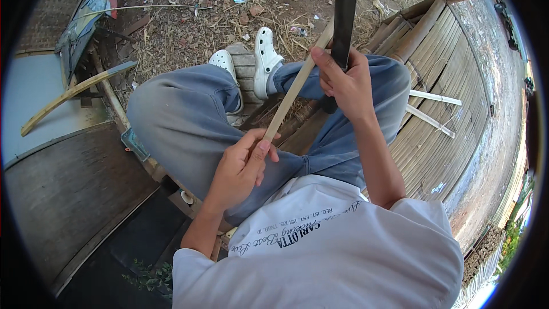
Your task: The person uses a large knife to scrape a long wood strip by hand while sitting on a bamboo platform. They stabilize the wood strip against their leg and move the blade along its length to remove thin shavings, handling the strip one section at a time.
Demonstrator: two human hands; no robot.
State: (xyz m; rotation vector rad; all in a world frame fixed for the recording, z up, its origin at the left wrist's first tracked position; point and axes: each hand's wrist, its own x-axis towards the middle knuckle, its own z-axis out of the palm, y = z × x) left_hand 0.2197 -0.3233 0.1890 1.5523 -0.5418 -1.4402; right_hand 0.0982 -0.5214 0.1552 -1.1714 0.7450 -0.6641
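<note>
A long, pale bamboo strip point(294, 88) slants from my lap up past the top edge of the view. My left hand point(243, 163) is closed on its lower end, the thumb lying along it. In my right hand point(347, 83) is a large knife point(345, 14) with a long dark blade, pointing up and away from me. Its dark handle end shows below my fingers. My right thumb touches the strip where it passes beside the blade. Whether the blade's edge touches the strip, I cannot tell.
I sit with knees apart above a wooden plank point(243, 66), wearing white clogs point(264, 51). On the right, a slatted bamboo platform point(443, 154) holds two pale strips point(436, 98). A curved wooden piece point(74, 100) lies at left. Litter and dry stalks cover the ground point(229, 0).
</note>
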